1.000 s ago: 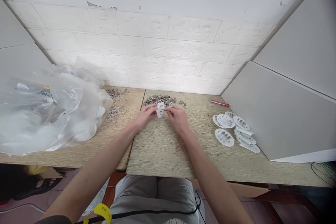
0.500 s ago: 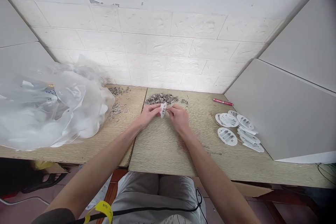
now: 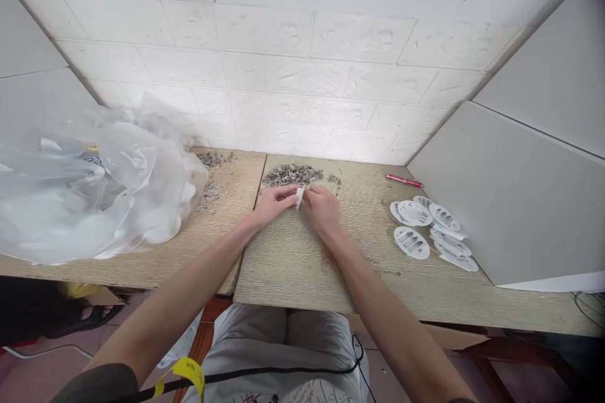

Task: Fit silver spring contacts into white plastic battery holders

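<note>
My left hand (image 3: 274,204) pinches a round white plastic battery-compartment piece (image 3: 300,197), held on edge above the table. My right hand (image 3: 322,206) is at the piece's right side, its thumb and forefinger closed together; anything between those fingertips is too small to make out. Just behind both hands lies a heap of small metal contact pieces (image 3: 292,174). Off to the right, several similar round white pieces (image 3: 411,243) with slots and metal bits in them lie flat or overlapping.
A large clear plastic bag (image 3: 137,189) of white parts fills the left side. Beside it are small heaps of metal bits (image 3: 211,194). A red pen (image 3: 404,181) lies near the right grey panel (image 3: 510,201). A white brick-patterned wall (image 3: 307,82) closes off the back.
The white piece has turned, so its slotted face no longer shows and it appears edge-on. My right fingers have come closer against it. The view has shifted slightly.
</note>
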A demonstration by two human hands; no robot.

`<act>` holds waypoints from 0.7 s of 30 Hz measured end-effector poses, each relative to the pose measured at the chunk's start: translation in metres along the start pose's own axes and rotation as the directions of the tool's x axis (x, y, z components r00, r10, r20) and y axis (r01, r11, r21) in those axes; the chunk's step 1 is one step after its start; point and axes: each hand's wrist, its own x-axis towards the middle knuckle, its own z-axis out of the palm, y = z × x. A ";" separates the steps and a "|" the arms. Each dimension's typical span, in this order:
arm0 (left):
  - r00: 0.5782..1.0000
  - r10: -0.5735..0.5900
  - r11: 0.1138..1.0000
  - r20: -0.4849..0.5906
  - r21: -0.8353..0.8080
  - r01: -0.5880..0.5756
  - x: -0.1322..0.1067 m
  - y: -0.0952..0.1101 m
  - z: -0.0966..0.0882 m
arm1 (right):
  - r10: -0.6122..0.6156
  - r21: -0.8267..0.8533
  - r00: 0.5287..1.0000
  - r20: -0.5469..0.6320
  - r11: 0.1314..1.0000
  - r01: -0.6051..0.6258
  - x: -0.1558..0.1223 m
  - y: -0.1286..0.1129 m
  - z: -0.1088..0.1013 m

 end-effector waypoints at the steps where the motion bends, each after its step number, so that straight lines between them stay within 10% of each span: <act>1: 1.000 -0.003 1.000 -0.001 0.011 0.003 0.000 0.000 0.001 | 0.005 0.001 1.000 0.010 1.000 -0.005 0.000 0.000 0.000; 12: 0.997 -0.079 0.946 -0.001 -0.314 0.075 0.004 0.002 -0.005 | 0.140 0.327 0.990 0.004 0.935 -0.133 0.005 0.004 -0.002; 21: 0.998 -0.054 0.898 0.045 -0.435 0.068 0.006 0.000 -0.008 | 0.318 0.817 0.891 0.325 0.381 -0.434 0.009 0.011 -0.002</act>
